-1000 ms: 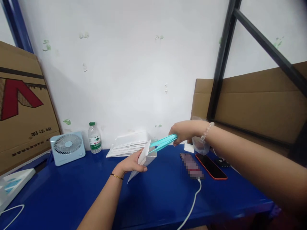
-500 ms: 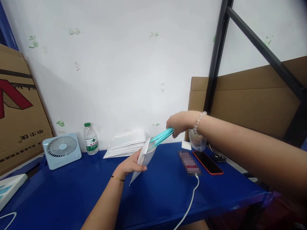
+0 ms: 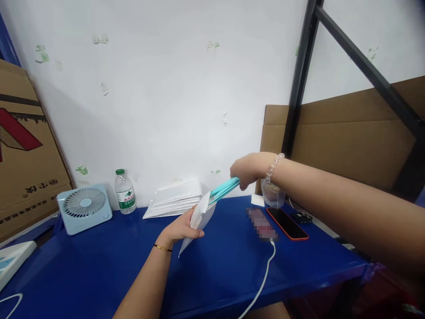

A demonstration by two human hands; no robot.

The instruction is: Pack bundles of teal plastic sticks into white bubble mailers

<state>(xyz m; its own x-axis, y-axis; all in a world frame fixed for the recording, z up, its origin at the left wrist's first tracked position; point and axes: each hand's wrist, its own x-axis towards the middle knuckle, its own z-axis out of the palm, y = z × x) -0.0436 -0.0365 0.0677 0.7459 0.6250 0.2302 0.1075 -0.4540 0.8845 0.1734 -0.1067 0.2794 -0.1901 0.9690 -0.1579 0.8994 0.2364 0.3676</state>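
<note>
My left hand [image 3: 183, 227] grips a white envelope-like packet [image 3: 202, 215] between thumb and fingers, holding it tilted above the blue table [image 3: 139, 266]. Its mouth faces up and to the right, gaping a little. My right hand [image 3: 247, 170] is closed on the outer end of a flat turquoise bundle [image 3: 226, 189] that looks layered; its exact kind does not show. The bundle's lower end is inside the packet's mouth and hidden there. Behind the left hand, a stack of similar white packets [image 3: 174, 201] lies against the wall.
At the left stand a light blue fan [image 3: 85, 208] and a water bottle [image 3: 125, 195]. On the right lie a blurred-out phone [image 3: 261, 223] with a white cable [image 3: 265, 279], a red-edged phone [image 3: 287, 223] and a clear plastic bag [image 3: 274, 197]. Cardboard [image 3: 352, 137] and a black frame [image 3: 300, 84] border that side.
The turquoise bundle sits slightly deeper in the packet, and the packet's mouth bulges wider around it. Both hands stay almost in place.
</note>
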